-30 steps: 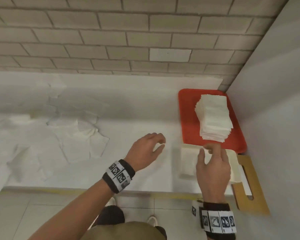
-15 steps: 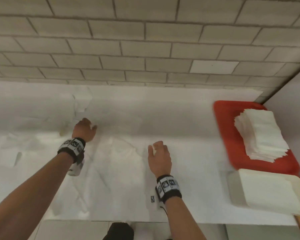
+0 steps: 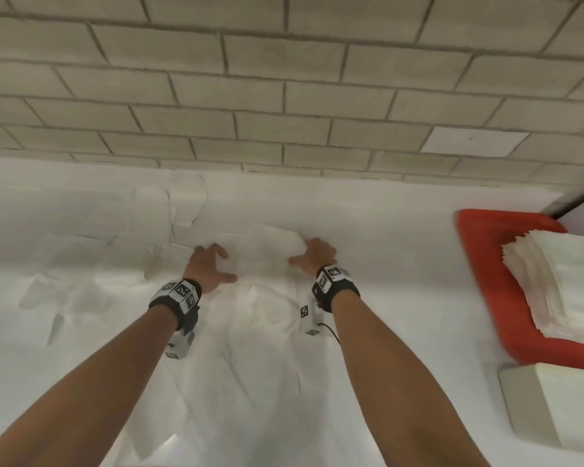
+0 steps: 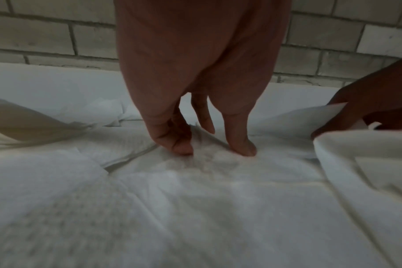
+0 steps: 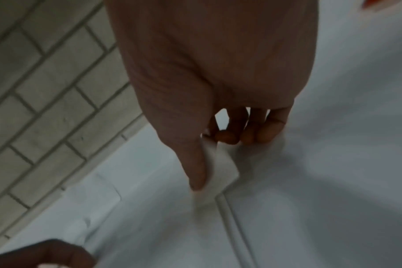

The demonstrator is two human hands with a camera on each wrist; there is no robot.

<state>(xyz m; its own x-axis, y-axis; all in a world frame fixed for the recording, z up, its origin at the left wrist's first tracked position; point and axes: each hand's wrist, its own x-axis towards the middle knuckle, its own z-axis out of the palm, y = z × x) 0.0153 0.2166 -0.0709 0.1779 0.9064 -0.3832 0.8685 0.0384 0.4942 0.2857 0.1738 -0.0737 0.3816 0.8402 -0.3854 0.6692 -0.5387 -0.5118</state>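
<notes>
While half a second ago the two hands worked apart over the counter (image 3: 395, 227), they have now closed on a single napkin (image 3: 270, 244) at the centre of the frame. The right hand (image 3: 314, 257), which a second ago was at the box (image 3: 560, 409) in the lower right, pinches the napkin's right edge, and the right wrist view shows the paper caught narrowly between thumb and curled fingers (image 5: 227, 137). The left hand (image 3: 206, 267) has come in from the far left and sits clawed on the opposite edge. In the left wrist view its fingertips (image 4: 181, 146) bear down with a small ridge of paper gathered between them, a tight hold rather than a flat press. The napkin lies rumpled on the counter, its far side lifted slightly, among loose sheets (image 3: 81, 291) spread across the left half of the frame. At the right edge a tray (image 3: 479, 264) carries a stack (image 3: 560, 284) of folded napkins, well apart from both hands. With both sides now secured, the work appears to have passed from reaching to handling. Judging by the stack, this sheet is probably about to be straightened or folded. Thin paper held at two points could tear or crease if pulled unevenly.
</notes>
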